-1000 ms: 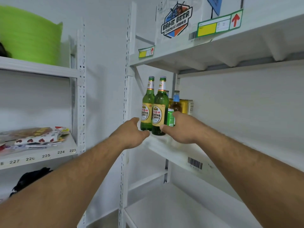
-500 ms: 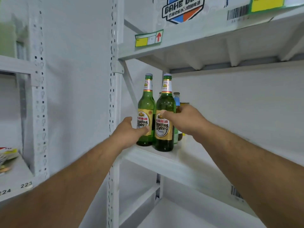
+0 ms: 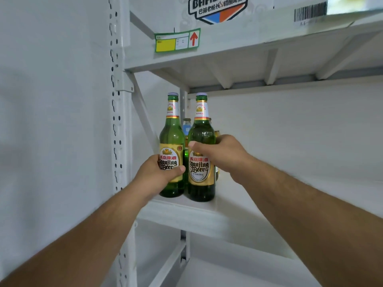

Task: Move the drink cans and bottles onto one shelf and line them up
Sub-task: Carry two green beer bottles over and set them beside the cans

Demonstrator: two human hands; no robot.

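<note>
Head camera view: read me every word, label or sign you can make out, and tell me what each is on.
"Nanjing Beer": left green bottle, held by the left hand.
"Nanjing Beer": right green bottle, held by the right hand.
"BAHE", cut off above: box on the upper shelf.
Red up arrow: shelf tag; its small print is unreadable.
Barcode sticker: code beneath is blurred.

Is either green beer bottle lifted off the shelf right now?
No. Both the left green bottle and the right green bottle stand upright with their bases on the shelf, each gripped by a hand.
</note>
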